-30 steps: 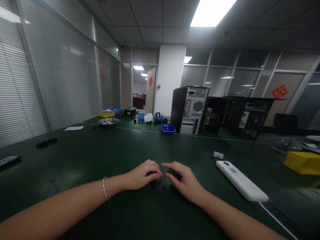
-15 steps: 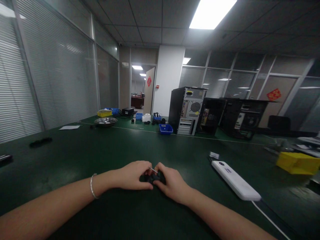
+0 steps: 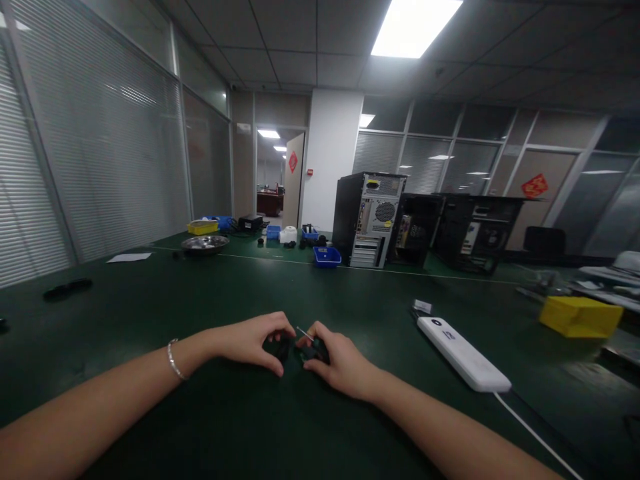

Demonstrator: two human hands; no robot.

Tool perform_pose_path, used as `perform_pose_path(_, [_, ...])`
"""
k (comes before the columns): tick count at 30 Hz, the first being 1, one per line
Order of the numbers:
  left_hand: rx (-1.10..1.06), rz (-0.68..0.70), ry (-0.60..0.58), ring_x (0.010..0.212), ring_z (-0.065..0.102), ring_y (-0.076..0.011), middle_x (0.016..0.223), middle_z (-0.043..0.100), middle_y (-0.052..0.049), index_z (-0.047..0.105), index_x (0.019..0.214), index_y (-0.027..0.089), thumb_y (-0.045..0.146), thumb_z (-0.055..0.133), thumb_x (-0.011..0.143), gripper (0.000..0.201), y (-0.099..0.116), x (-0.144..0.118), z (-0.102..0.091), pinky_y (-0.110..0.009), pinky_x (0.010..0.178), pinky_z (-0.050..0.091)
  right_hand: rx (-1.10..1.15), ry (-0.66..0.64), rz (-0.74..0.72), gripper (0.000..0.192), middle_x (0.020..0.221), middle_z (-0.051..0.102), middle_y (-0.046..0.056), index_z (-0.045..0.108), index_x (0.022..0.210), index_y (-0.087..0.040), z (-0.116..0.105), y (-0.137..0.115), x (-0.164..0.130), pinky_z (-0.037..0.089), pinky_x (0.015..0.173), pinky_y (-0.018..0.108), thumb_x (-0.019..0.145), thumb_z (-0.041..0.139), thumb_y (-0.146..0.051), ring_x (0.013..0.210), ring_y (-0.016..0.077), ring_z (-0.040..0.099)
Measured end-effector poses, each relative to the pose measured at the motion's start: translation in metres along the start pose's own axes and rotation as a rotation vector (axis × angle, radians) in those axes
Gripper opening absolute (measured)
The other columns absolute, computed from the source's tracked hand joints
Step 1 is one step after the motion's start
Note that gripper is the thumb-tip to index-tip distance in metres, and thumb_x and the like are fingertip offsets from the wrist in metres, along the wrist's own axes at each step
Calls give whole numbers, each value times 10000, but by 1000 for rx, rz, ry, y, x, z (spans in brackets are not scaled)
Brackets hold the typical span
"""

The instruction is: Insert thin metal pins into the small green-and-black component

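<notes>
My left hand (image 3: 257, 339) is curled around a small black part (image 3: 283, 349), held between thumb and fingers a little above the green tabletop. My right hand (image 3: 341, 360) grips a dark piece (image 3: 314, 351) with a hint of green on it; its exact kind is too dark to make out. From the right fingers a thin metal rod (image 3: 304, 334) sticks out toward the upper left, possibly a small screwdriver's shaft. A narrow gap separates the two hands. A silvery bracelet (image 3: 173, 360) circles my left wrist.
On the right lies a white power bank (image 3: 463, 352) with a cable; a yellow bin (image 3: 580, 317) stands beyond it. Computer cases (image 3: 370, 220), a blue tray (image 3: 327, 257) and a metal bowl (image 3: 205, 244) stand farther back. A dark object (image 3: 67, 289) rests at left.
My hands have parted: the left moved left with a black part, while the right keeps the dark piece and metal rod. The view has turned slightly right.
</notes>
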State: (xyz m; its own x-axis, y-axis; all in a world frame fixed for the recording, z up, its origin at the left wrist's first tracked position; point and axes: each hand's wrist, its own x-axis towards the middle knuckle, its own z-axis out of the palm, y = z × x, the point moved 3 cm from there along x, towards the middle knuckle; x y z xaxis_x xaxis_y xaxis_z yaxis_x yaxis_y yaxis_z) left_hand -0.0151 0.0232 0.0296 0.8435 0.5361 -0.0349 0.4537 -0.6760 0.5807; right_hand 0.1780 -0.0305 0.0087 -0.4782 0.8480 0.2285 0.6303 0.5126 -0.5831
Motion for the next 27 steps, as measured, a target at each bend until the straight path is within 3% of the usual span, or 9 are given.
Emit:
perform_pose_path(8, [-19,11,60,848,495,-183,985,502,-20,607,1036,218,422,722,676,429,3,-1,1,-276,707,430,17,23,-37,247,984,662,7,532,1015,-234,1,-2,-1,450,756,284,803,632,-156,889,192,619])
perform_pose_path(12, [-257,37,123,874,520,-168,1030,519,-24,582,1059,198,326,732,685,423,0,4,10,-293,750,445,35,82,-31,249,914,653,3,526,1003,-221,1,-3,-2,445,659,256,790,650,-187,755,167,606])
perform_pose_path(18, [-744,-6,150,821,599,-154,897,599,-7,507,1106,173,202,729,682,480,2,13,28,-320,749,465,167,350,-55,179,955,616,20,490,955,-210,-5,-9,-8,442,655,246,823,611,-204,698,132,537])
perform_pose_path(23, [-912,11,199,868,655,-202,910,647,-45,491,1078,157,129,730,669,474,13,15,35,-394,821,485,180,381,-53,175,879,597,10,502,975,-205,-4,-15,-9,435,626,245,829,598,-213,661,129,522])
perform_pose_path(27, [-895,43,294,867,661,-202,939,658,-55,501,1034,157,117,735,667,438,13,17,40,-385,803,502,204,397,-47,173,901,588,15,506,963,-206,-3,-18,-9,446,644,248,820,603,-194,676,130,530])
